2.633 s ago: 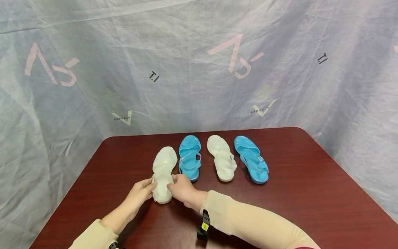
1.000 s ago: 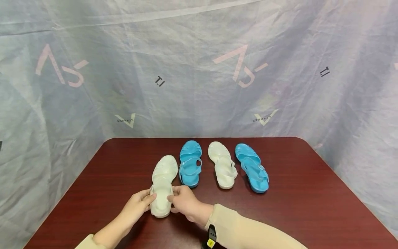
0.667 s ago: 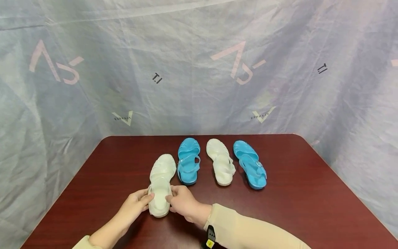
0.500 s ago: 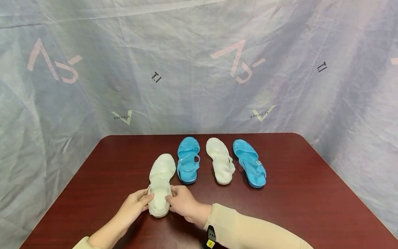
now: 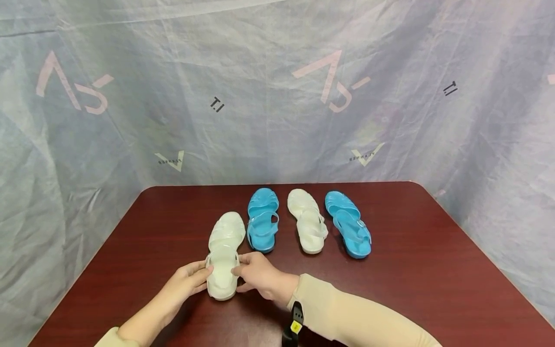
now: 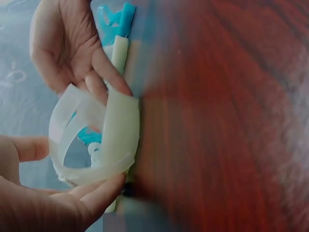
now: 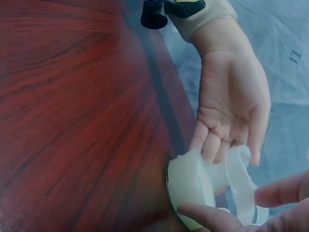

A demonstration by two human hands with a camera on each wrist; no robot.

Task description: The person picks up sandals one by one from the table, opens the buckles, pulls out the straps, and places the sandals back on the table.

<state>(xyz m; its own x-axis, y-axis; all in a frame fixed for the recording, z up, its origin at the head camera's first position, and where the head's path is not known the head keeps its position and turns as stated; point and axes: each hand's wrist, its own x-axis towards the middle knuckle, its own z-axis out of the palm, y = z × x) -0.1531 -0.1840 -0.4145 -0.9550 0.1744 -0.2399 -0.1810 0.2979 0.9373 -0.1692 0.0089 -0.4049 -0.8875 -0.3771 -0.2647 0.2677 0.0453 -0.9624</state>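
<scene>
In the head view a white jelly sandal lies at the left of a row, toe pointing away from me. My left hand grips its heel end from the left, and my right hand from the right, thumbs at the strap. The left wrist view shows the translucent heel strap standing up, the left hand below with its fingers along the sole's side. Seen in the right wrist view, the right hand has its thumb at the strap and a finger against the sole's side. Fingers under the edges are partly hidden.
Right of it lie a blue sandal, another white sandal and another blue sandal, toes away from me. All are on a dark red-brown table. Grey printed cloth hangs behind and at both sides.
Over the earlier frames, both hands have drawn the leftmost white sandal slightly toward me. In the last half second the thumbs and fingers have shifted a little at its heel. The other sandals stay put.
</scene>
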